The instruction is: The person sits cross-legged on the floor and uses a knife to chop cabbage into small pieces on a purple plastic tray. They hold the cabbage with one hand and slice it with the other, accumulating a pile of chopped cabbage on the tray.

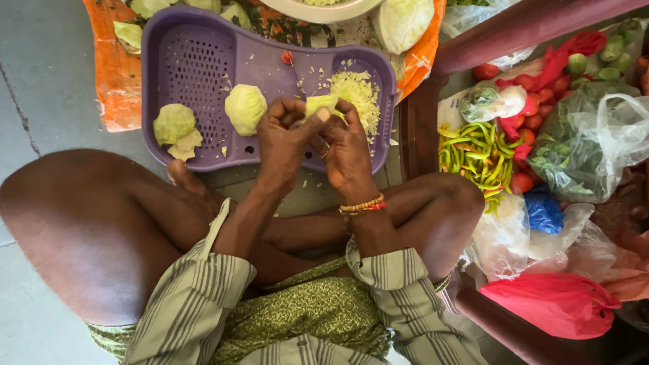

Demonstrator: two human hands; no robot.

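Observation:
My left hand [282,138] and my right hand [346,150] meet over the front edge of a purple perforated tray [203,57]. Both grip one pale green cabbage piece [320,104] between the fingertips. In the tray lie a cabbage chunk [245,107], another cabbage chunk with loose leaves [174,126] at the left, and a heap of shredded cabbage [355,92] just beyond my right hand. A small red-tipped stick-like object [291,62] lies in the tray; I cannot tell what it is. My right wrist wears beaded bangles [363,205].
I sit cross-legged on a grey floor [34,81], knees either side. An orange sheet [115,81] with cabbage pieces lies beyond the tray. At the right, a wooden-framed box [419,128] holds green chillies [473,152], tomatoes [534,115], plastic bags of greens [588,142] and a red bag [554,304].

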